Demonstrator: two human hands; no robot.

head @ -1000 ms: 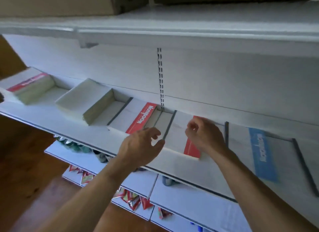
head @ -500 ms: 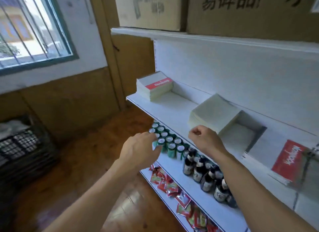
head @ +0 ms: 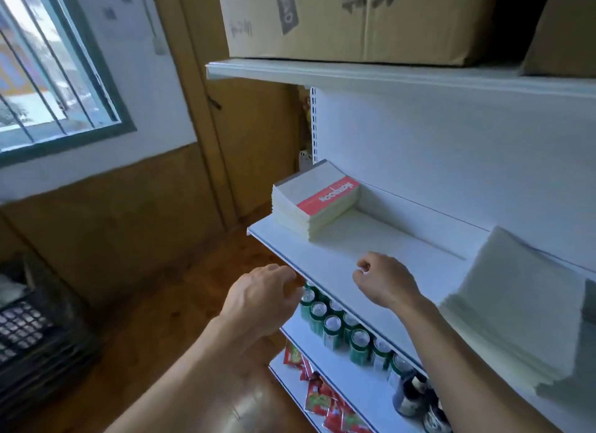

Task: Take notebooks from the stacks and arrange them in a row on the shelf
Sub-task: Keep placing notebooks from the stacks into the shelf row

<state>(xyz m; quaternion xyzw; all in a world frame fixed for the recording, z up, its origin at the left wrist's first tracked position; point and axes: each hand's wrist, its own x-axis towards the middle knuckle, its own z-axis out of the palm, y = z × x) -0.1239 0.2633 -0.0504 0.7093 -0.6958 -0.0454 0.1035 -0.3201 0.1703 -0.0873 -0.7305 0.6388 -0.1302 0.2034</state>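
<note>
Red-banded notebook stack [head: 314, 203] now nearer.

Matt white metal shelf [head: 335, 255], paper notebooks [head: 317, 200], glossy wooden floor [head: 180, 307].

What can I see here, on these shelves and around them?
notebook stack: one, white with red band, left end of middle shelf
plain stack: one, white, right on the same shelf
middle shelf: one, white, centre
cardboard boxes: two, brown, top shelf
cans: several, green, shelf below
bottles: a few, dark, right of the cans
packets: several, red, lowest shelf
window: one, green frame with bars, upper left
crate: one, black, floor at left
left hand: empty, fingers relaxed, by the shelf's front edge
right hand: empty, fingers curled, over the shelf
</note>
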